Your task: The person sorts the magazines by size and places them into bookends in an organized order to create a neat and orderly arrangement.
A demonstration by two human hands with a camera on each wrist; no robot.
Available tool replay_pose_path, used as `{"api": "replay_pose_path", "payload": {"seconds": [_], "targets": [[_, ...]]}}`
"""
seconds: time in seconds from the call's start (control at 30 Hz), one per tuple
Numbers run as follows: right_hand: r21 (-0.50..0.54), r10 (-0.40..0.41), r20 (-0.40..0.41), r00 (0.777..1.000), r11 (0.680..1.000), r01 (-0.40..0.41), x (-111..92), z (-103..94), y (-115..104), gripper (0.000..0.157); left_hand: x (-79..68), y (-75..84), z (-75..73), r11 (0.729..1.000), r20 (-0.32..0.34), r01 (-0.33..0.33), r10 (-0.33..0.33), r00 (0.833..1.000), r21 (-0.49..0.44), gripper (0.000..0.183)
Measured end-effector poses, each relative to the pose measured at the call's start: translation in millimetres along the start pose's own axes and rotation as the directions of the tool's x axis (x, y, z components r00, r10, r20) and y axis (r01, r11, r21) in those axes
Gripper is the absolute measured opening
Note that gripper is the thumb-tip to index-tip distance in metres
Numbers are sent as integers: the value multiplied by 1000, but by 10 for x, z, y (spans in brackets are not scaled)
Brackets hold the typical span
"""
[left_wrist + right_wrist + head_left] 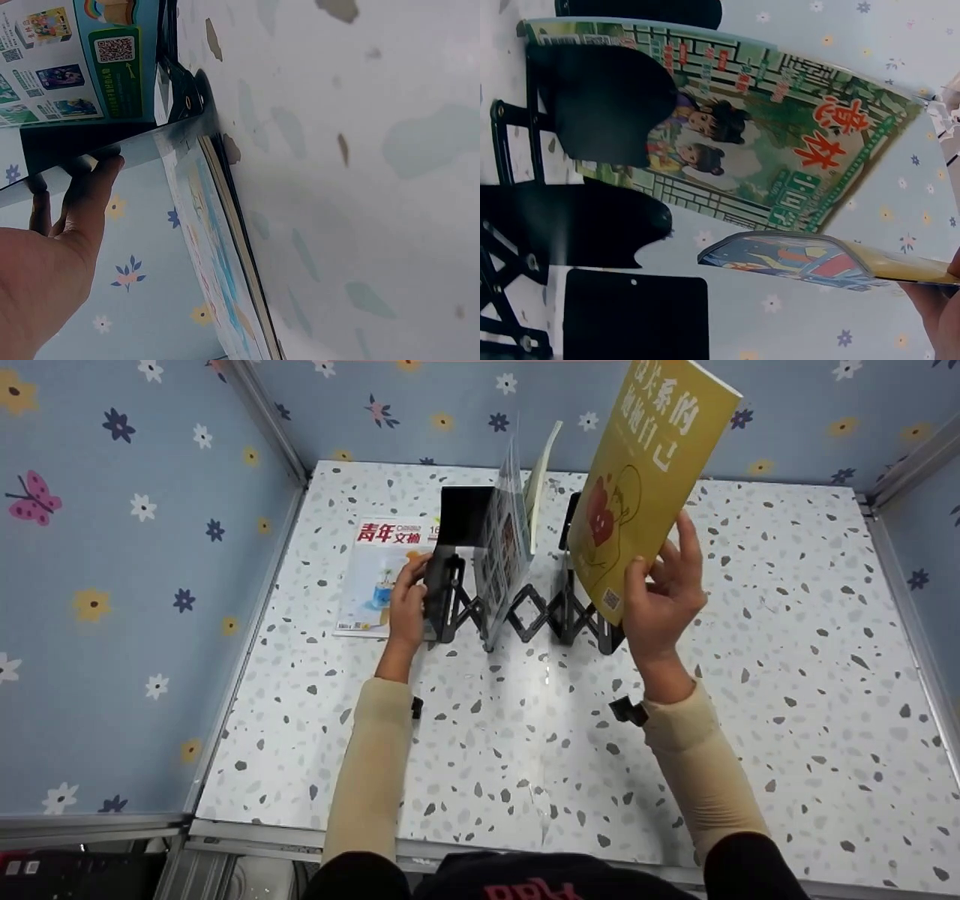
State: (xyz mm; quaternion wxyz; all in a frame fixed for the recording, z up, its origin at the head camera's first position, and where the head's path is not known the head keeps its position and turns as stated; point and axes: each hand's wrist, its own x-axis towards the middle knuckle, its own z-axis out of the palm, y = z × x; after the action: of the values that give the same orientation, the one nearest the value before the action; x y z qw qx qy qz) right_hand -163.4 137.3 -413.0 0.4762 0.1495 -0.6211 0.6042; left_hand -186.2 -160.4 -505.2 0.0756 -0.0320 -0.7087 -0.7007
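Observation:
My right hand [664, 585] grips a yellow book [637, 480] by its lower edge, raised and tilted over the right part of a black expanding bookend [529, 615]. In the right wrist view the same book [802, 259] hangs beside the rack's black plates [634, 225]. My left hand [409, 604] rests its fingertips on the outer face of the left end plate [441, 592]. Between the plates stand a thin magazine [502, 551] and a pale book [541, 487]; a green illustrated magazine [772, 142] shows in the right wrist view.
A magazine [367, 570] with red title characters lies flat on the speckled white table [480, 750], left of the bookend and partly under my left hand. Blue flowered panels [150, 585] wall the table at the back and both sides.

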Motion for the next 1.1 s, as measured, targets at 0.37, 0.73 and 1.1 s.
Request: {"api": "replay_pose_path", "payload": {"seconds": [0.37, 0.73, 1.1], "targets": [[-29, -42, 36, 998, 999, 43, -258, 144, 218, 51, 4, -22, -5, 1000, -1, 3, -3, 1000, -7, 51], [-246, -59, 9, 998, 967, 59, -621, 177, 437, 60, 1, -22, 1, 1000, -2, 8, -8, 1000, -1, 51], [-336, -87, -9, 996, 939, 79, -887, 184, 603, 55, 11, -32, -11, 999, 5, 8, -8, 1000, -36, 50]]}}
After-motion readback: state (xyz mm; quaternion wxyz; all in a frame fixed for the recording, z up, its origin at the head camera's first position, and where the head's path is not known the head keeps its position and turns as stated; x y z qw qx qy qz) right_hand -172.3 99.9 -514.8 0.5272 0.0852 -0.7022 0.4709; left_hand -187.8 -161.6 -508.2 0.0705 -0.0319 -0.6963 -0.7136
